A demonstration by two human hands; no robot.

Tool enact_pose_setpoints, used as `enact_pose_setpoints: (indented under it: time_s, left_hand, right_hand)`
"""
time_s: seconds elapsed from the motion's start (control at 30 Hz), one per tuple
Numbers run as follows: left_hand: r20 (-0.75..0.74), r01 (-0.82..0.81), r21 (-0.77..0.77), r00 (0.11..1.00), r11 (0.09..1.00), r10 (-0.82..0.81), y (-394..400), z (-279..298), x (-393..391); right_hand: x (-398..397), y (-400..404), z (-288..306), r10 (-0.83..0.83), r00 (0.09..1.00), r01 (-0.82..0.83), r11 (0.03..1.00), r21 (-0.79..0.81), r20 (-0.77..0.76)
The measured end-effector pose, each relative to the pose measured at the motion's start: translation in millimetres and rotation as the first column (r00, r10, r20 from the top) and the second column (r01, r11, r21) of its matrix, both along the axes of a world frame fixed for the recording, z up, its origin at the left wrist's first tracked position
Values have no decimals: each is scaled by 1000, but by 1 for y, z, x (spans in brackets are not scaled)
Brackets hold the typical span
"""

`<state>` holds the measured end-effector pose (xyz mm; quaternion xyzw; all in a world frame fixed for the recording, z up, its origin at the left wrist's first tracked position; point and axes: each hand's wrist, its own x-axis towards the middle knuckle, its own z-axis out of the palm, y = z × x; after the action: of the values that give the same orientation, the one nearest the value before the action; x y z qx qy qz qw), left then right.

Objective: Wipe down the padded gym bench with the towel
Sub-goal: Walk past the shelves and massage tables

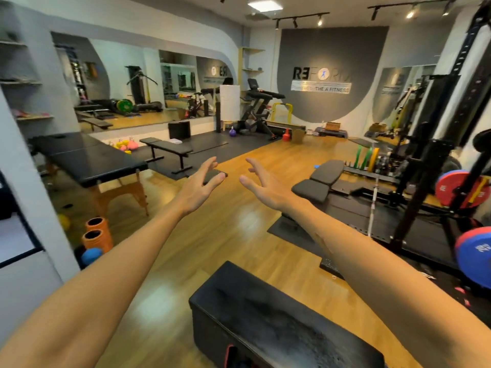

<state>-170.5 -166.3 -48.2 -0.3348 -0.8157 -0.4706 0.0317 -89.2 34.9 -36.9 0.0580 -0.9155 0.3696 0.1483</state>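
Both arms reach forward over the wood floor (239, 235), bare and well apart from each other. The left hand (198, 185) is spread, fingers loose and slightly bent, holding nothing. The right hand (261, 181) is spread the same way, also free; the two palms face each other with a gap between them.

Below the arms, at the near edge, a black padded box (279, 322) stands with its long top running near to far; open floor lies on its left side and beyond its far edge.

Right of the right hand, an adjustable bench (320, 181) sits on a dark mat (292, 235), its pads tilted, just beside a black rack (435, 155) with red and blue plates (475, 253).

Left, a black massage table (90, 158) on wooden legs stands against the wall, with orange rollers (97, 235) on the floor near its near end. Farther off, a flat bench (167, 147) stands on another mat under the mirror (132, 86). A wide strip of bare floor runs between the massage table and the adjustable bench toward the far wall.

No towel can be made out.
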Motion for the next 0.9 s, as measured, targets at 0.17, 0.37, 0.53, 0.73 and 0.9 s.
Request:
enact_pose_setpoints:
  time_s: [0.17,0.37,0.53,0.73,0.9]
  left_hand:
    - [-53,-67,-13,996,998,66,-62,1,-82]
    - [-190,-120,-198,978,973,82,-127,7,-161]
    - [-271,-180,-303,958,936,97,-162,-1,-234]
    - [-349,-238,-417,933,877,87,-185,-8,-339]
    - [-350,-254,-464,932,848,88,-197,-4,-421]
  right_hand:
    - [-95,-58,-4,52,999,-52,996,-71,1]
    - [-201,-118,-4,122,992,-121,993,-4,14]
    - [-281,-146,-13,176,984,-175,981,83,-1]
    - [-390,-140,-30,268,963,-229,864,449,-26]
    - [-491,-137,-31,311,950,-261,817,515,-12]
